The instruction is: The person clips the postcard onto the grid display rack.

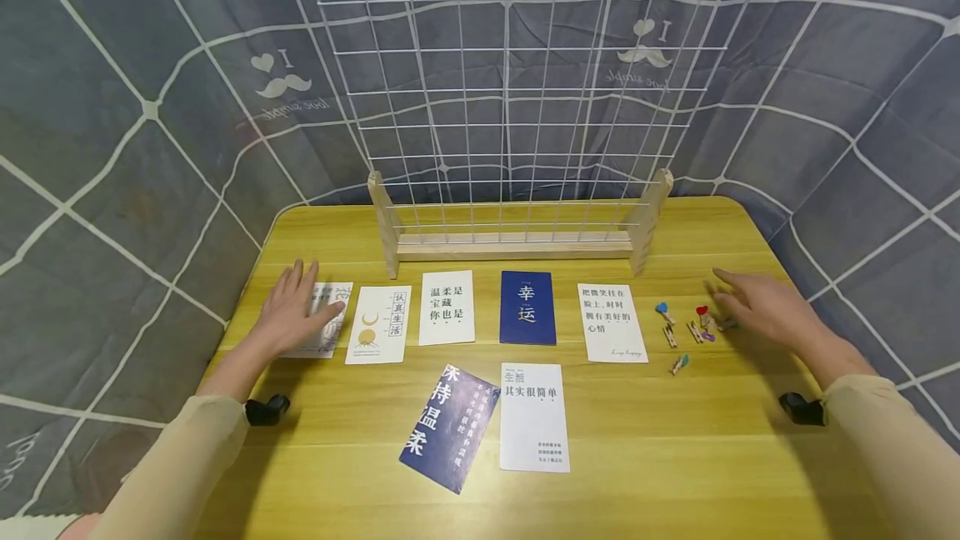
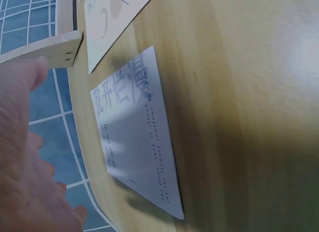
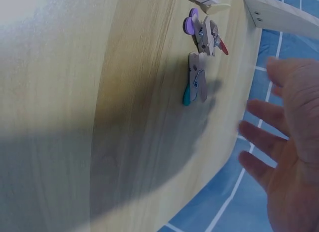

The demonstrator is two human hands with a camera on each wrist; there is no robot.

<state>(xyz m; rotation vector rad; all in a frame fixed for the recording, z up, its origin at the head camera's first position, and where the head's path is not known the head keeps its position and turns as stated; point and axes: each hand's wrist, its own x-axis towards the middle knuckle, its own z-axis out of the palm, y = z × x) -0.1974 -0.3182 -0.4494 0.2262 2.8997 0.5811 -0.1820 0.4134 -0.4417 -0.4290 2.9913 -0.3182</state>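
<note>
Head view shows our left hand (image 1: 294, 312) lying flat with straight fingers on the leftmost white card (image 1: 324, 319), which sticks out past our fingertips, while our right hand (image 1: 761, 307) hovers spread wide, its fingertips just beside the small wooden clips (image 1: 697, 325) on the table (image 1: 675, 457).

A white card (image 2: 137, 137) is seen lying flat on the wooden surface (image 2: 249, 117), with the left hand (image 2: 25, 167) hovering just beside it, fingers straight.
</note>
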